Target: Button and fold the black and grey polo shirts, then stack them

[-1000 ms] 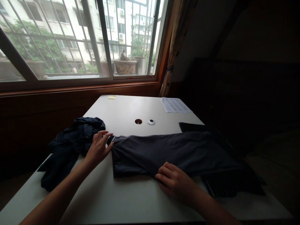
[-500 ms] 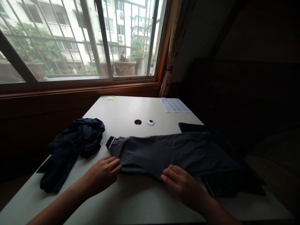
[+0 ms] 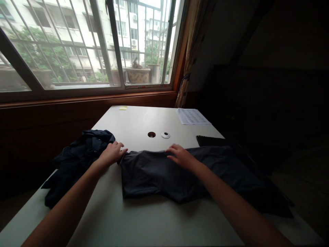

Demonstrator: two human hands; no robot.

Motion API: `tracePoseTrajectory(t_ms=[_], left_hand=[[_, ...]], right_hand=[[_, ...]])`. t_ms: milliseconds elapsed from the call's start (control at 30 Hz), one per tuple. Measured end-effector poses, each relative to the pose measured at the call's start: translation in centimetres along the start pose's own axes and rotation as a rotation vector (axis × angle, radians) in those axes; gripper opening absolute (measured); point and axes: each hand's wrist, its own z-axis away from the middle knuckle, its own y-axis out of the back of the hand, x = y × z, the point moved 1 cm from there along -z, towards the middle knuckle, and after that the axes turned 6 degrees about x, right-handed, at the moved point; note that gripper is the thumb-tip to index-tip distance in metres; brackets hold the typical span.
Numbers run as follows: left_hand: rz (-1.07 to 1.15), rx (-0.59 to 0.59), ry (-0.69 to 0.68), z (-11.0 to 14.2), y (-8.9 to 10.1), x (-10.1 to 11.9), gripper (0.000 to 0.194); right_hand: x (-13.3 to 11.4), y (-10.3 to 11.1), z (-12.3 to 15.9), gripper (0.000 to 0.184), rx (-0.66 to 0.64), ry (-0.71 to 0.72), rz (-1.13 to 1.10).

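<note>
A dark grey folded garment [image 3: 151, 175] lies lengthwise across the white table [image 3: 138, 223], its near edge creased. At its far left corner is my left hand [image 3: 112, 152], fingers apart, covering most of the black-and-white trimmed end. My right hand [image 3: 181, 156] is over the middle of the garment's far edge, thumb and fingers spread. Whether either hand touches the cloth is hard to tell. Just left of my left hand sits a crumpled navy garment [image 3: 87, 151], partly behind my left forearm.
Black ribbed-edged items [image 3: 209, 141] stick out beneath the garment's right end. Printed sheets [image 3: 192, 116] and a yellow note [image 3: 123, 107] lie toward the table's far edge. A round hole [image 3: 151, 134] and a white ring-shaped cover [image 3: 166, 135] are mid-table. Beyond is a barred window [image 3: 84, 44].
Both hands have let go of the garment's near edge and moved away from me to its far edge. The near left part now lies flatter and squarer, closer to me.
</note>
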Motion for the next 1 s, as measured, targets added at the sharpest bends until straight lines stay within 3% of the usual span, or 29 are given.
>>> tracePoseTrajectory(t_ms=[100, 167, 300, 433, 567, 633, 733, 800, 867, 1000], left_hand=[[0.106, -0.147, 0.073, -1.3, -1.7, -1.0, 0.033], [0.116, -0.133, 0.081, -1.0, -2.2, -1.3, 0.030], [0.103, 0.042, 0.106, 0.9, -2.8, -2.1, 0.027], [0.002, 0.219, -0.004, 2.2, -2.6, -2.2, 0.026], [-0.108, 0.323, -0.176, 2.0, -1.0, 1.2, 0.032], [-0.111, 0.271, -0.331, 1.9, -0.9, 3.9, 0.035], [-0.148, 0.137, -0.526, 2.6, -3.0, 7.5, 0.042], [-0.187, 0.083, -0.545, 3.6, -5.2, 8.8, 0.049], [-0.228, 0.063, -0.490, 4.5, -7.2, 9.2, 0.055], [-0.296, 0.060, -0.384, 5.6, -8.5, 8.8, 0.058]], right_hand=[[1.8, -2.4, -3.3, 0.021, -0.063, -0.028, 0.067], [2.5, -3.5, -4.4, 0.012, -0.081, -0.037, 0.070], [3.6, -4.6, -4.9, 0.011, -0.081, -0.068, 0.071], [3.7, -4.8, -4.0, 0.013, -0.016, -0.119, 0.102], [1.8, -4.4, -2.8, 0.020, 0.096, -0.124, 0.137], [0.2, -4.2, -2.3, 0.028, 0.157, -0.056, 0.125], [-2.1, -4.9, -1.6, 0.038, 0.125, 0.135, 0.058], [-3.0, -5.8, -1.0, 0.044, 0.046, 0.211, 0.046], [-3.2, -6.5, -0.3, 0.052, -0.028, 0.194, 0.072], [-2.5, -6.5, 0.5, 0.063, -0.145, 0.072, 0.117]])
